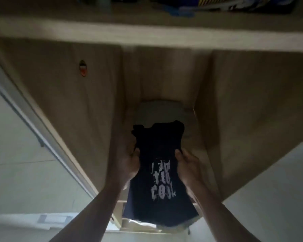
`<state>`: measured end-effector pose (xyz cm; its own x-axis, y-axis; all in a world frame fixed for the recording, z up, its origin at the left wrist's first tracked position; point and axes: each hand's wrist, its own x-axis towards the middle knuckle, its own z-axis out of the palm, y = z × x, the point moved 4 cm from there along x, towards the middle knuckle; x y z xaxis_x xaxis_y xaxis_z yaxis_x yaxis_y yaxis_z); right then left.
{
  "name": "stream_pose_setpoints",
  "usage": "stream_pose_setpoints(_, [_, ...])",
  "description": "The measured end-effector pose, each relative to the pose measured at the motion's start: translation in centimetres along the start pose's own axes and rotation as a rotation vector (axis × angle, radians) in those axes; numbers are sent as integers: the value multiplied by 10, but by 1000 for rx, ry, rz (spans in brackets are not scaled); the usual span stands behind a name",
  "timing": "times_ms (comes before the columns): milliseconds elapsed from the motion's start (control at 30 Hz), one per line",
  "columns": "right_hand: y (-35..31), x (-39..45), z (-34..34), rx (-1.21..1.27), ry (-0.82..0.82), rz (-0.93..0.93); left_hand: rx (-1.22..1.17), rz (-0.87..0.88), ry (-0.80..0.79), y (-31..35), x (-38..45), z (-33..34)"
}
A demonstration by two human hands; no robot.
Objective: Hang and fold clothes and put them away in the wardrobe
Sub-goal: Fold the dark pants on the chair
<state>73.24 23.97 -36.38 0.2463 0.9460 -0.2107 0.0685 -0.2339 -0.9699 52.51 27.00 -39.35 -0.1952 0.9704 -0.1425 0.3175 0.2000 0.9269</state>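
A folded dark navy T-shirt with white "COOL" lettering is held out in front of me, inside the open middle bay of a wooden wardrobe. My left hand grips its left edge and my right hand grips its right edge, thumbs on top. The shirt's far end reaches over a grey folded item lying low in the bay. The image is blurred.
A wooden shelf runs across the top, with coloured clothes stacked on it. A wardrobe door stands open on the left. Wooden side panels flank the bay. Pale floor shows at lower right and left.
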Motion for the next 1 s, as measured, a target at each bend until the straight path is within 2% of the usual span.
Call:
stream_pose_setpoints(133, [27, 56, 7, 48, 16, -17, -60, -35, -47, -11, 43, 27])
stream_pose_setpoints(333, [56, 105, 13, 89, 34, -25, -115, 65, -36, -23, 83, 42])
stream_pose_setpoints(500, [77, 126, 11, 76, 21, -9, -31, 70, -27, -37, 101, 49])
stream_pose_setpoints(633, [88, 130, 3, -41, 42, 11, 139, -40, 74, -59, 108, 48])
stream_pose_setpoints(733, [84, 114, -4, -229, 61, 27, 239, -155, 130, -59, 92, 45])
stream_pose_setpoints(867, [85, 82, -16, -535, 12, 62, 547, -211, 59, -71, 64, 34])
stream_pose_setpoints(1000, [97, 60, -25, -714, -7, 37, 699, -210, -53, -91, 37, 27])
